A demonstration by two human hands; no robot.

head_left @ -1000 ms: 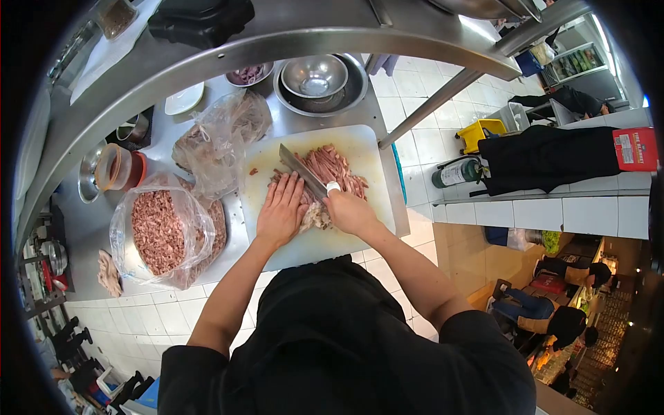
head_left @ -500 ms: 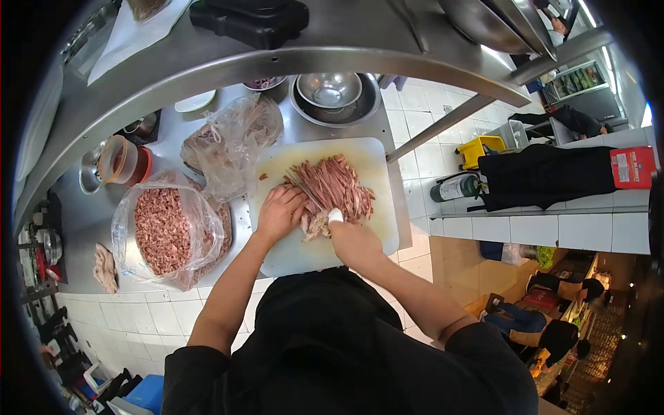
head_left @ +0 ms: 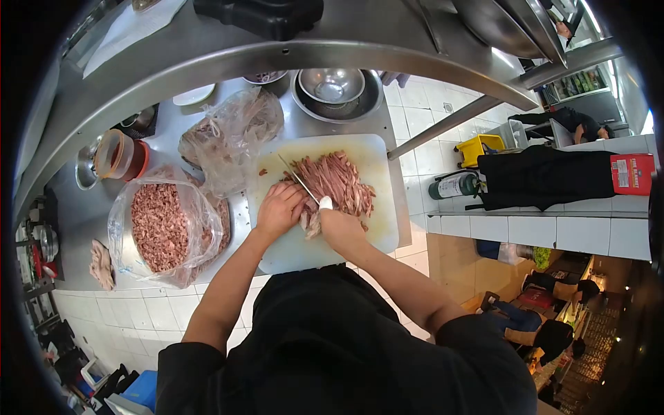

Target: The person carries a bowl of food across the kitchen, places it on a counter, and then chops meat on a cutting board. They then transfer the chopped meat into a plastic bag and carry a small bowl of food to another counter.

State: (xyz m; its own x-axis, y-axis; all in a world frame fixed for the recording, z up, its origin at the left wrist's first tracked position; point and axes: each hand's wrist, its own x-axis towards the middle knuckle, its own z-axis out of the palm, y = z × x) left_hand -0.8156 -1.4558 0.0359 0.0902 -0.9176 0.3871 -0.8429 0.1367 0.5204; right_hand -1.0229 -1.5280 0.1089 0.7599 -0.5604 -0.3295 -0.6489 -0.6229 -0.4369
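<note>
On a pale cutting board (head_left: 290,257) lies a heap of reddish meat strips (head_left: 342,181). My right hand (head_left: 342,231) is wrapped round the white handle of a kitchen knife (head_left: 298,180). The blade points away and to the left, between my left fingers and the heap. My left hand (head_left: 279,210) presses with curled fingers on meat at the heap's left side, close to the blade. Paler pieces (head_left: 310,223) lie between the two hands. The fingertips of my left hand are partly hidden.
Left of the board stands an open plastic bag of chopped meat (head_left: 160,227), with another clear bag (head_left: 232,142) behind it. Nested steel bowls (head_left: 332,86) sit beyond the board. A steel shelf (head_left: 387,59) crosses overhead. A crumpled glove or cloth (head_left: 102,265) lies far left.
My right hand and the knife have shifted a little left, and the blade now lies closer to my left fingers. My left hand stays on the meat.
</note>
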